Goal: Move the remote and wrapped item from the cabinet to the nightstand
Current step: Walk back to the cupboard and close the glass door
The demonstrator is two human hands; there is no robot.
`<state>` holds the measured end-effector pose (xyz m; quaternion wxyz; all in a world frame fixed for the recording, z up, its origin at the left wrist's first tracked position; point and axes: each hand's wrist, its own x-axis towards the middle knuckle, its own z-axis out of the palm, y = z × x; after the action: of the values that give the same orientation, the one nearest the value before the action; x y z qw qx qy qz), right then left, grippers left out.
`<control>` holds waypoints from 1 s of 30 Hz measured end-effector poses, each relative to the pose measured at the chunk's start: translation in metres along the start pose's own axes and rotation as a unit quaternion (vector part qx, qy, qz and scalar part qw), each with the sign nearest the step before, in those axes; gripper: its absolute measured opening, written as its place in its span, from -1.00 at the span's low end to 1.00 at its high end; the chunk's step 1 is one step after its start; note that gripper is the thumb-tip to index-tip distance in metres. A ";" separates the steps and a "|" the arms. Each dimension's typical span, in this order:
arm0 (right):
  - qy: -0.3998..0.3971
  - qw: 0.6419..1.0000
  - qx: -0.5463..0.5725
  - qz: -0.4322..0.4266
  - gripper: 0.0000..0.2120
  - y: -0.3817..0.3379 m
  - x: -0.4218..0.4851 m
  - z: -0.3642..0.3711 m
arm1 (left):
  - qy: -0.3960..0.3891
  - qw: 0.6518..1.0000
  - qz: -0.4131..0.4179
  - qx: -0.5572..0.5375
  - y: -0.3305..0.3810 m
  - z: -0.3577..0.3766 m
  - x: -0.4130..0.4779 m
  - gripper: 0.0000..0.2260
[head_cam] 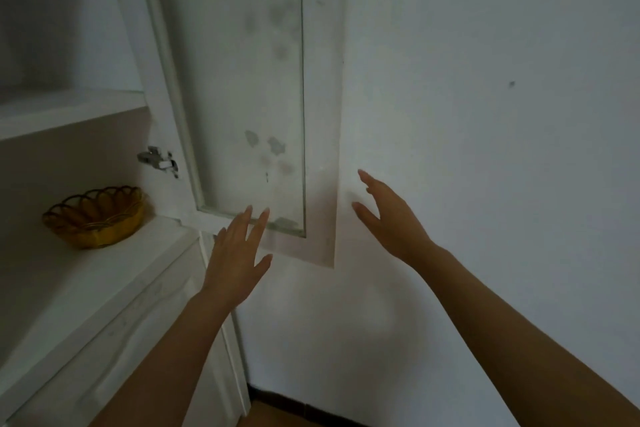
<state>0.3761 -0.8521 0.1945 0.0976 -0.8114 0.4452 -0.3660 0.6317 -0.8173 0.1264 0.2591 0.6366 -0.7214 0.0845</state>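
A white cabinet (79, 291) stands at the left with its glass-paned door (242, 87) swung wide against the wall. My left hand (237, 258) is raised in front of the door's lower edge, fingers spread, holding nothing. My right hand (389, 218) is up beside the door's outer edge, near the wall, fingers apart and empty. Neither the remote nor the wrapped item is in view. The nightstand is not in view either.
A yellow wicker basket (95, 217) sits on the cabinet shelf at the left, with an upper shelf (69, 111) above it. A metal hinge (157, 161) joins door and cabinet. The white wall (485, 114) fills the right; a strip of floor (294, 416) shows at the bottom.
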 end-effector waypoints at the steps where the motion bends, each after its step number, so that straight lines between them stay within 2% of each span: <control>1: 0.003 1.000 0.008 -0.008 -0.46 -0.002 0.011 0.000 | 0.003 1.000 0.002 0.000 -0.001 0.001 0.006 -0.28; 5: 0.029 0.999 0.028 -0.037 -0.43 -0.017 0.059 -0.011 | 0.019 1.000 0.005 -0.004 -0.003 0.000 0.033 -0.25; 8: 0.061 0.994 0.084 -0.045 -0.44 -0.034 0.092 -0.027 | 0.038 0.999 0.004 -0.013 -0.003 -0.004 0.051 -0.21; 13: 0.101 0.983 0.142 -0.060 -0.46 -0.055 0.125 -0.052 | 0.089 0.995 0.006 -0.036 0.008 -0.014 0.074 -0.28; 22: 0.116 0.978 0.157 -0.076 -0.57 -0.068 0.144 -0.063 | 0.150 0.986 0.038 -0.054 0.025 -0.030 0.101 -0.31; 30: 0.124 0.982 0.116 -0.084 -0.66 -0.069 0.143 -0.067 | 0.139 0.989 0.032 -0.034 0.025 -0.031 0.105 -0.31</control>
<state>0.4234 -0.9143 0.3482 0.1044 -0.7775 0.3387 -0.5195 0.6099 -0.8908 0.2090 0.3761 0.5859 -0.7007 0.1559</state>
